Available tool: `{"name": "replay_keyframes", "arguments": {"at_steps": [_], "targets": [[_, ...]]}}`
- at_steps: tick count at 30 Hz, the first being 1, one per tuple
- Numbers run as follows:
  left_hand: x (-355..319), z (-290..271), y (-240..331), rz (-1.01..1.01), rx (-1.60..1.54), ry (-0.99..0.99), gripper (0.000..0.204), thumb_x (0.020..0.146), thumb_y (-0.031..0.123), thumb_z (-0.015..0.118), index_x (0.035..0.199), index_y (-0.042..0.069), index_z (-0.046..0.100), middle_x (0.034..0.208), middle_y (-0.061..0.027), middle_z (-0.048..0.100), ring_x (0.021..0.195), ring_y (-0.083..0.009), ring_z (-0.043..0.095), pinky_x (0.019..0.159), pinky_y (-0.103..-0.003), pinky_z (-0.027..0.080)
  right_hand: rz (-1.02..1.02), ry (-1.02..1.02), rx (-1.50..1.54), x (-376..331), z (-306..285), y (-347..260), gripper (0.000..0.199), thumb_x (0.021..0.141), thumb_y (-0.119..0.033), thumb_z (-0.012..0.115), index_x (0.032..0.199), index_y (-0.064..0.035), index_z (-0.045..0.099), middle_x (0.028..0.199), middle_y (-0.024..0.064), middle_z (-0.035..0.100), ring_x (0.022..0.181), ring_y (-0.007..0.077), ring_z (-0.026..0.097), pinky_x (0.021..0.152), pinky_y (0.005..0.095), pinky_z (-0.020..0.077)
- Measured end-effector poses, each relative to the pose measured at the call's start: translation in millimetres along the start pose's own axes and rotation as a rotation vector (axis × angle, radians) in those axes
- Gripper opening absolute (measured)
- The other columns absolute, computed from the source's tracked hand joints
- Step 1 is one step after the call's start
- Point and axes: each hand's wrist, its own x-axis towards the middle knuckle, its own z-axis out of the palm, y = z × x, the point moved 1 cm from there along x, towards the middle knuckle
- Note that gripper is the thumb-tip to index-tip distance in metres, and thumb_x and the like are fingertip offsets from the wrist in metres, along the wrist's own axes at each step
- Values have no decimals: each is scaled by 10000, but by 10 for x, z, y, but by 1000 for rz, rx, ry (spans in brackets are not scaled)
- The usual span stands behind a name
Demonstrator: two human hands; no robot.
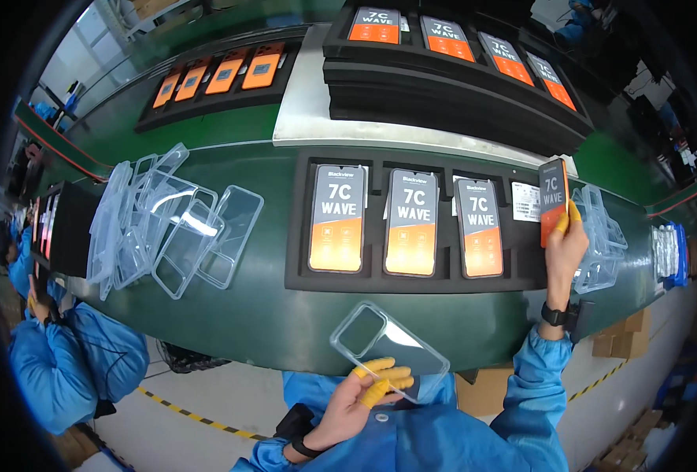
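Yellow ribbed finger cots tip our left hand [362,401], pinching a clear, glossy soft-plastic phone case [389,351] low over the green conveyor belt [269,315]. Our right hand [566,245] grips a smartphone [554,201] upright, lifted beside the black foam tray [301,279] holding three more, a loose pile of transparent cases [171,228] lying to the left.

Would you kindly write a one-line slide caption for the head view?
Left hand holds a clear phone case while right hand lifts a phone above a black tray.
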Motion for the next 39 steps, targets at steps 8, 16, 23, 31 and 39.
{"name": "replay_keyframes", "arguments": {"at_steps": [8,16,23,31,39], "targets": [[-11,24,245,-264,455,-14,391,1064,58,418,1449,-16,428,1283,-142,646,1059,-238,700,929,-328,567,464,-66,1039,-175,-326,421,342,1025,-82,530,1331,62,574,1240,119,654,1073,167,650,925,303,525],[-151,185,693,362,1077,219,432,833,281,815,1187,68,688,1051,-129,699,876,-241,686,822,-394,530,330,-1032,1088,-910,-988,-519,318,955,-111,636,1228,50,661,1092,140,725,957,212,687,868,324,538],[76,113,977,491,1663,-34,700,683,339,868,1269,28,645,1236,-111,624,1090,-245,607,1040,-475,446,93,-1658,1016,-1225,-602,-1310,277,960,-19,600,1223,44,658,1012,146,747,871,191,693,804,294,534],[0,-63,934,586,1759,24,751,553,237,839,1251,17,669,1086,-91,657,906,-259,614,863,-426,483,17,-860,783,-1113,-852,-1007,386,815,-129,762,1175,-10,686,1098,148,719,863,220,638,793,332,516],[277,-194,872,446,1731,27,815,484,141,867,1262,23,654,1108,-107,623,945,-295,601,829,-390,462,-202,-1088,519,-1438,-818,-951,892,526,-249,958,1319,-26,616,1346,169,592,1115,350,615,961,396,504]]}}
